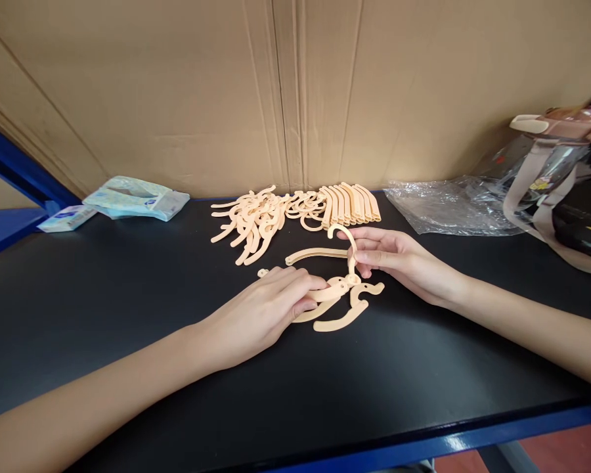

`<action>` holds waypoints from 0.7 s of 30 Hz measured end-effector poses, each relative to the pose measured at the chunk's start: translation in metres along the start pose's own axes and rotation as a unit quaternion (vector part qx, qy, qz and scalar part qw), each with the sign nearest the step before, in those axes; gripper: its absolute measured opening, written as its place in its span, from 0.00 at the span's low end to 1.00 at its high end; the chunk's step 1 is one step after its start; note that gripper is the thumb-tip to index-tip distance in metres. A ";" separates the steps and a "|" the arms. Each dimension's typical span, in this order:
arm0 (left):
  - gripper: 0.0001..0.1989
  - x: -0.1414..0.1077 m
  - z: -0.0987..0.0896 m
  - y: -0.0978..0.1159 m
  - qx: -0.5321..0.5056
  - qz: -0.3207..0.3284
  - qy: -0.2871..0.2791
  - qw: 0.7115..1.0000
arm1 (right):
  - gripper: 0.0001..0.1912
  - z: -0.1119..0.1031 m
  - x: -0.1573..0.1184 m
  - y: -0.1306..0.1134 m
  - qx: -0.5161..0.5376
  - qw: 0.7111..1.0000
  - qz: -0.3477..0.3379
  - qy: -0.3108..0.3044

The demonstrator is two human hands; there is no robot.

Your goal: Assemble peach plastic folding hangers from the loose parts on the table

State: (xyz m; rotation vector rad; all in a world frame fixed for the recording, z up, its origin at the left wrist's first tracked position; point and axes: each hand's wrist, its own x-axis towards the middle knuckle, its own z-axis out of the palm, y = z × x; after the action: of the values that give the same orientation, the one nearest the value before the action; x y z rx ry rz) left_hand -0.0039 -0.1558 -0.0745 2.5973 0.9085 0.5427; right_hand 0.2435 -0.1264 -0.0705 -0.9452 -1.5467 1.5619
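My left hand (266, 305) is closed around a cream plastic hanger arm (332, 292), fingers over its top and thumb below. My right hand (404, 259) pinches the shank of a cream hanger hook (345, 235), which stands upright with its curl to the left. The hook's lower end meets the inner end of the held arm; whether they are joined I cannot tell. Under and beside them lie a curved piece (341, 323) and a wavy piece (372, 288). Behind is a long hanger bar (315, 253), its right end hidden by the hook and my right hand.
Farther back lie a heap of curved pieces (253, 223), loose hooks (306, 207) and a row of hanger arms (349, 203). Tissue packs (138, 197) are left, a clear plastic bag (448, 205) and strapped bottle (554, 151) right. Cardboard (177, 92) stands behind the black table (128, 289).
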 end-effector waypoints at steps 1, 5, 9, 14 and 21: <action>0.11 0.000 0.000 0.000 0.003 0.002 0.002 1.000 | 0.21 0.000 0.000 0.000 -0.001 1.000 0.001 -0.003; 0.11 0.000 0.001 -0.002 0.017 0.018 0.011 1.000 | 0.18 0.001 -0.001 0.000 -0.002 1.000 0.006 -0.013; 0.10 0.000 0.001 -0.002 0.028 0.026 0.016 0.999 | 0.16 0.001 -0.002 0.001 -0.002 1.000 0.005 -0.018; 0.10 0.000 0.001 -0.001 0.028 0.033 0.018 0.999 | 0.17 0.001 0.000 0.001 -0.016 1.000 0.006 -0.019; 0.10 0.000 0.003 -0.004 0.038 0.057 0.024 0.997 | 0.16 0.002 0.000 -0.001 -0.008 1.000 0.016 -0.018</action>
State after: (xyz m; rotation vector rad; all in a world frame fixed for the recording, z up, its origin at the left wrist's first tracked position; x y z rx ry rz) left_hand -0.0047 -0.1535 -0.0784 2.7295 0.8143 0.6134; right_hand 0.2418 -0.1274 -0.0697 -0.9605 -1.5786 1.5985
